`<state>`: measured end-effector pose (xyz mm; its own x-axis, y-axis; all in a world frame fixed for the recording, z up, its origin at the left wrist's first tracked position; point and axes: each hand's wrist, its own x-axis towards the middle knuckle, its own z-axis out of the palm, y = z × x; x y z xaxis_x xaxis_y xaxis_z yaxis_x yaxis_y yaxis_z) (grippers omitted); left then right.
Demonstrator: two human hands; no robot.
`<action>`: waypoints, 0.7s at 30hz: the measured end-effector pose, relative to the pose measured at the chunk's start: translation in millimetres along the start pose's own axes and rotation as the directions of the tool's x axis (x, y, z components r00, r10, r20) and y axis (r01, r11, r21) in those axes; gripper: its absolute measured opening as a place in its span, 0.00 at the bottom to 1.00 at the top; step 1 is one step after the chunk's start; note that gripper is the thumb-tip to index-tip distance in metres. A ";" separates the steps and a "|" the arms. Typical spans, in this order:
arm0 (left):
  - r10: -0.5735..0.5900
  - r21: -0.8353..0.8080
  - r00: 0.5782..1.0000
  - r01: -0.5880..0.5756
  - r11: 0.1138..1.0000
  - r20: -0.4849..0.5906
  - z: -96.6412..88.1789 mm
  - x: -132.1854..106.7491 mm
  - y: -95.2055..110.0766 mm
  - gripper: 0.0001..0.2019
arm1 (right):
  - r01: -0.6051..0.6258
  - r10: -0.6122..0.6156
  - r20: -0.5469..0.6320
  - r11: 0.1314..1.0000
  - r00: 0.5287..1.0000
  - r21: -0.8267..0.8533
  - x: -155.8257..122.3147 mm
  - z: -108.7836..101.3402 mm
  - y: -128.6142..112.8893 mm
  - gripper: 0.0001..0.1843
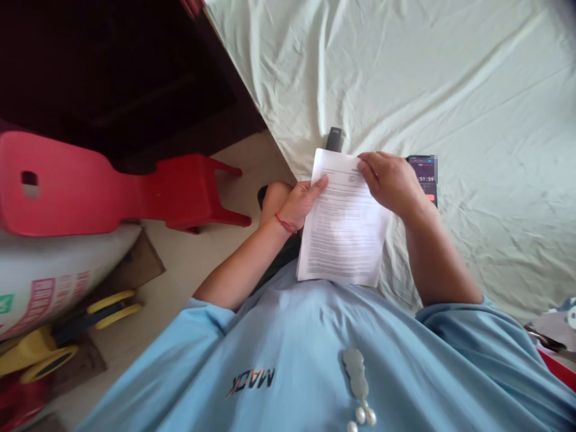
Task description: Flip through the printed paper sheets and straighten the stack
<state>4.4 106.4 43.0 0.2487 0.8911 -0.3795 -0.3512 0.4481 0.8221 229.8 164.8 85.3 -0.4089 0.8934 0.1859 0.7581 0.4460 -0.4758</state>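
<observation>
A stack of printed paper sheets [344, 231] lies tilted before my body, its lower edge against my blue shirt. My left hand [303, 201] grips the stack's left edge, thumb on top of the printed side and fingers hidden underneath. At the upper right corner, my right hand [387, 180] is closed on the sheets with its fingers bent over the edge. Just beyond the top edge, a dark, narrow object [333, 139] rests on the sheet. A phone [423, 177] with a lit timer screen lies right of my right hand, partly hidden by my wrist.
A pale, wrinkled bedsheet [450, 78] spreads ahead and to the right. On the floor at left stands a red plastic chair [184, 189]. Near it are a large white printed sack [67, 270] and a yellow wheeled object [40, 354].
</observation>
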 end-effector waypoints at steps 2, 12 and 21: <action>0.008 -0.006 1.000 -0.008 1.000 0.009 1.9 0.5 0.9 0.29 | -0.013 0.013 -0.032 1.000 0.999 0.015 1.6 0.8 -2.2 0.21; 0.010 -0.006 0.999 -0.011 1.000 -0.049 13.0 7.8 7.5 0.24 | 0.054 -0.052 -0.070 0.998 0.996 0.024 14.1 -4.0 -18.1 0.22; 0.017 0.025 0.997 -0.016 1.000 -0.069 20.3 9.8 12.7 0.14 | 0.081 -0.081 -0.009 0.996 0.997 0.028 21.6 -2.5 -36.0 0.24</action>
<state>20.7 119.4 58.3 0.1793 0.9016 -0.3937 -0.3326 0.4322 0.8382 195.0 168.2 108.6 -0.4641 0.8549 0.2317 0.7081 0.5153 -0.4828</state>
